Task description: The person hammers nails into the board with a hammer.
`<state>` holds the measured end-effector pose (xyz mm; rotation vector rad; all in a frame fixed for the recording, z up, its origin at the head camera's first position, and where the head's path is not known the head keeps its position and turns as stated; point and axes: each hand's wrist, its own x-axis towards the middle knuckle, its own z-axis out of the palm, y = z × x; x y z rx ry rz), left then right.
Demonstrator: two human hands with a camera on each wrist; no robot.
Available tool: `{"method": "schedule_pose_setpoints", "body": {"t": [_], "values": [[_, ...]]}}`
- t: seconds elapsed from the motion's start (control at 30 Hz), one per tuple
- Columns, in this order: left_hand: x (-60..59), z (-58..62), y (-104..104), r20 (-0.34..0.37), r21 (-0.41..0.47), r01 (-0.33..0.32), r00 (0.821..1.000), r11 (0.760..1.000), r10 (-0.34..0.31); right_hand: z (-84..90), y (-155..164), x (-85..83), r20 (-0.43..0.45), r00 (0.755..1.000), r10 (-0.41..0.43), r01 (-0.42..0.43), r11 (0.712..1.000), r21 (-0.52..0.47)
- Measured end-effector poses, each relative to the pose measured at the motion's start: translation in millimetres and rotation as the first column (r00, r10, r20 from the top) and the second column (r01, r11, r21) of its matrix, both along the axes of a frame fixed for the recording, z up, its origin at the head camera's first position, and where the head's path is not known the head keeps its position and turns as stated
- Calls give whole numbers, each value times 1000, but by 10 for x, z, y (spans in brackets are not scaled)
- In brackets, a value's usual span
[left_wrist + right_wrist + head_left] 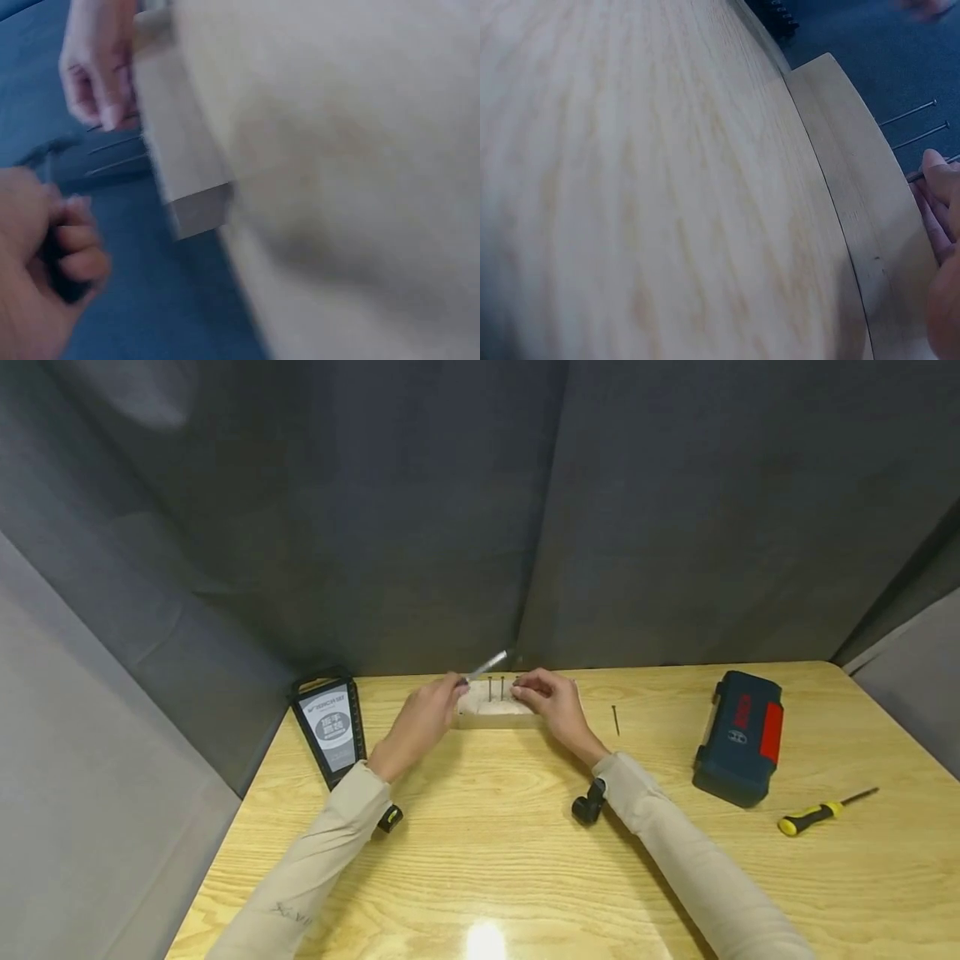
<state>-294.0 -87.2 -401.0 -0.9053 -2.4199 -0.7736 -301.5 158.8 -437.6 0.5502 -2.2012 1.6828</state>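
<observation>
Blue case (738, 735), yellow-handled screwdriver (821, 812), loose nail (616, 720), black stand (330, 727).

The head view looks forward and down over the table (525, 860) from above. Both wrist views sit low and very near, skimming its surface. All 3 share the wooden block (495, 710) (180, 172) (855, 202) with upright nails.

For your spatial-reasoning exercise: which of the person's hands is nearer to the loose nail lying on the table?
Right. The right hand rests at the wooden block, just left of the loose nail; the left hand, gripping a tool, is beyond the block.
</observation>
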Motion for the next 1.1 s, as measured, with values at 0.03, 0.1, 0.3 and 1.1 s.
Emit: {"method": "schedule_pose_setpoints", "body": {"t": [0.03,0.1,0.3,1.1], "values": [[2,-41,-9,28,-55,-8,1000,998,9,5,-5,-2,-2,1000,-4,4,1000,3],[4,-106,-21,72,-112,-16,997,994,25,11,-10,-6,-7,1000,-15,15,1000,11],[2,-131,0,56,-81,-30,998,996,35,17,7,-8,-4,1000,-30,30,999,17],[14,181,-25,-73,33,-24,997,999,26,-292,38,-237,22,999,-48,47,999,21]]}}
